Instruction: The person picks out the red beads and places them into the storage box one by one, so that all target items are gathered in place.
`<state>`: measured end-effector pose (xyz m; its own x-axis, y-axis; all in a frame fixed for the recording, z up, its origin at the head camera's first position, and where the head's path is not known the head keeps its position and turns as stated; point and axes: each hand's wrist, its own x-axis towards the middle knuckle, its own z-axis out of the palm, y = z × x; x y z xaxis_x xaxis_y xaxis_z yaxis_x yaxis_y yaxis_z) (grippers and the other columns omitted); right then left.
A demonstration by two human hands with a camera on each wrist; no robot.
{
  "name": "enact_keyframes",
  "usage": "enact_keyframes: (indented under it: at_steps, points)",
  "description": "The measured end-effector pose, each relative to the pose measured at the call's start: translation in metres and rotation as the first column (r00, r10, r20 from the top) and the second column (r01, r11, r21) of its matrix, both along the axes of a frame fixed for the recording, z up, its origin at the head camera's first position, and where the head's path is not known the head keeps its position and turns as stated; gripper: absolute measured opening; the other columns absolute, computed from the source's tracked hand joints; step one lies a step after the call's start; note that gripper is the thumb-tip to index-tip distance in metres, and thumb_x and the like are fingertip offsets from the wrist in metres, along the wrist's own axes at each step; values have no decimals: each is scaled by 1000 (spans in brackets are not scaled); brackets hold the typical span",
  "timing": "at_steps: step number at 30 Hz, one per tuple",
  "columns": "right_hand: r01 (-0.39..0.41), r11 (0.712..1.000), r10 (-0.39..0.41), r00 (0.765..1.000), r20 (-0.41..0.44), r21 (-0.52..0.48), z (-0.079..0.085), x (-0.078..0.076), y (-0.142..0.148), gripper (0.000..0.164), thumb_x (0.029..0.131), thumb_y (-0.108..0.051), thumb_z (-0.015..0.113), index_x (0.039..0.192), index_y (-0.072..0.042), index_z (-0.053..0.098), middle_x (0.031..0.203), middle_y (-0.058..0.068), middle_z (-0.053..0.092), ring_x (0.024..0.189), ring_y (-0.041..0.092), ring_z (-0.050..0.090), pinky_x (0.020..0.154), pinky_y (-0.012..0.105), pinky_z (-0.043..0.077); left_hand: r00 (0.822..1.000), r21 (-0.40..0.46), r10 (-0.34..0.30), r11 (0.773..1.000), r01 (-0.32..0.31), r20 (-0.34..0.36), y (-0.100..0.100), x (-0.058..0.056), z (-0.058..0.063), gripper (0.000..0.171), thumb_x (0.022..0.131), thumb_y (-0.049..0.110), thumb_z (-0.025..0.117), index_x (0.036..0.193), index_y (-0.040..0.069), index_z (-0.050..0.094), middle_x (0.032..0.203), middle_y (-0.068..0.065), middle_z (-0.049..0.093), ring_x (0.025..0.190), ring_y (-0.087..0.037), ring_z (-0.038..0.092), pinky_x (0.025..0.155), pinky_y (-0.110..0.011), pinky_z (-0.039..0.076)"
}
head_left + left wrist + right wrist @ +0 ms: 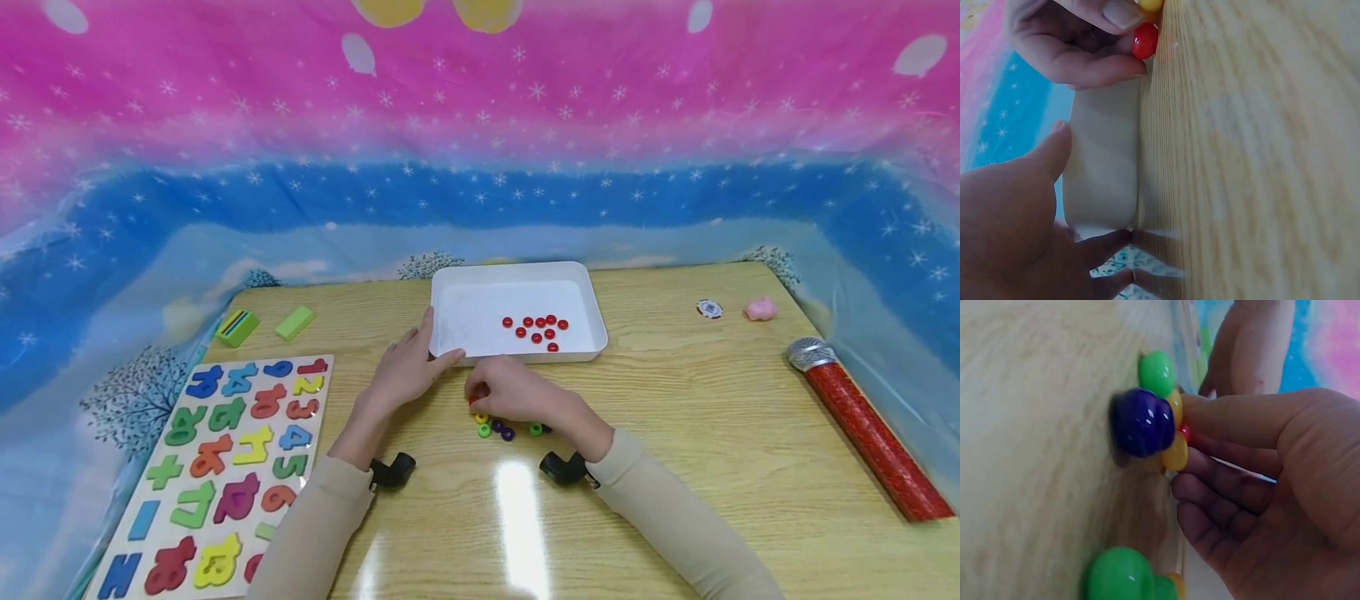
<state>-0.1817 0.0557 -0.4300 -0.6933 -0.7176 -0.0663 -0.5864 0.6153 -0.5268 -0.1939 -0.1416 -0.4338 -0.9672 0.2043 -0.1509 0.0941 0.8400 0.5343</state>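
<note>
A white tray holds several red beads in its right half. My left hand rests at the tray's near left corner, fingers extended along its side and thumb by the front rim. Just in front of the tray, my right hand pinches a red bead between thumb and index finger, close to the tabletop. Around those fingertips lie yellow beads, purple beads and a green bead. Another green bead lies further right, partly beneath the wrist.
A number puzzle board lies at left, with two green blocks behind it. At right are a red microphone, a pink pig figure and a poker chip. Patterned cloth surrounds the table's back and sides.
</note>
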Motion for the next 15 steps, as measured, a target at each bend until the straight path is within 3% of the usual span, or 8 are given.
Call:
enact_keyframes:
  at_steps: [15]
  points:
    - [-27, 1000, 27, 1000, 3, -10, 1, 1, 1, 6, 80, -15, 66, 83, -19, 70, 79, -10, 58, 69, 7, 50, 62, 21, 43, 1000, 4, -3, 1000, 2, 17, -1, 1, 0, 94, 84, 71, 38, 150, 22, -9, 155, -10, 20, 144, -30, 16, 113, -57, 15]
